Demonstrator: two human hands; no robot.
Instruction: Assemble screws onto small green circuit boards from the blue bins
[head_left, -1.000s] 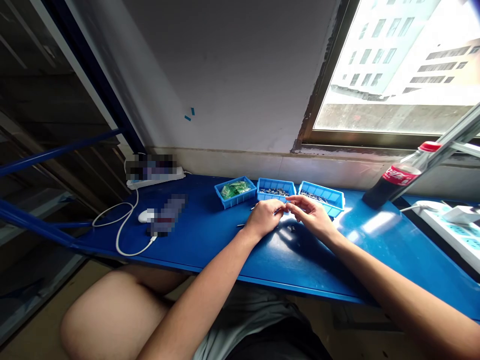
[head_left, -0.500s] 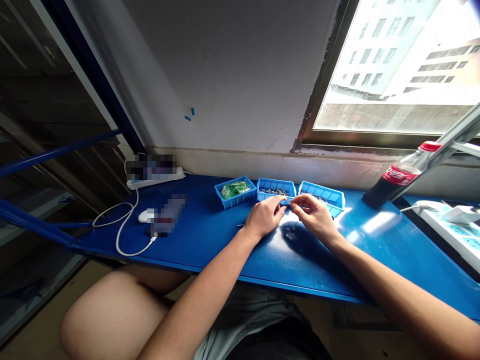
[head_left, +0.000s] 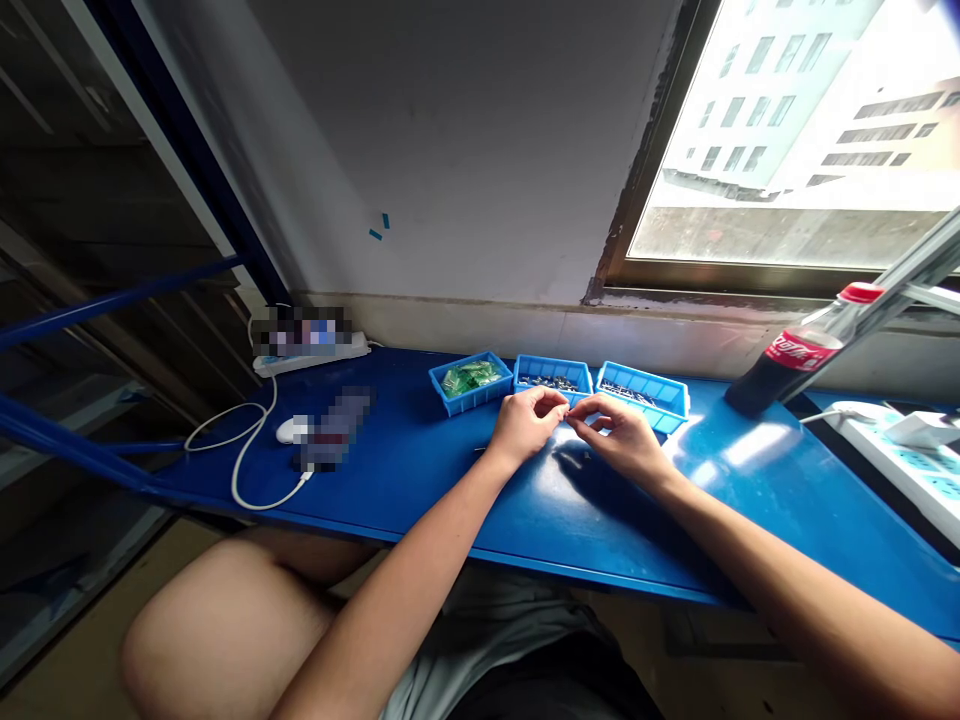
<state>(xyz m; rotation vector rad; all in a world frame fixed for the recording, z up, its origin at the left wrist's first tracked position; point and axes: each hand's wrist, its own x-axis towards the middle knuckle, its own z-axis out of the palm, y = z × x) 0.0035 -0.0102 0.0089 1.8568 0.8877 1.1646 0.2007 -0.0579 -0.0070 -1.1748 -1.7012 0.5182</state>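
Observation:
My left hand (head_left: 527, 425) and my right hand (head_left: 619, 432) meet fingertip to fingertip over the blue table, just in front of the bins. Both are closed in a pinch; whatever sits between the fingertips is too small to make out. Behind them stands a blue bin (head_left: 553, 364) of small metal parts. To its right another blue bin (head_left: 679, 403) holds small dark and silvery parts, partly behind my right hand. On the left, a third blue bin (head_left: 472, 403) contains green plastic pieces (head_left: 471, 377). A small thin piece (head_left: 481, 449) lies left of my left wrist.
A cola bottle (head_left: 786, 355) leans at the right, near a white power strip (head_left: 926, 465). At the left are a white cable (head_left: 241, 480), a white mouse-like object (head_left: 289, 431) and a blurred device (head_left: 334, 430). Another power strip (head_left: 322, 354) lies along the wall.
My hands have drawn together so their fingertips touch or nearly touch. The right hand has shifted slightly left, and the left fingers have curled into a pinch. The bins have stayed put.

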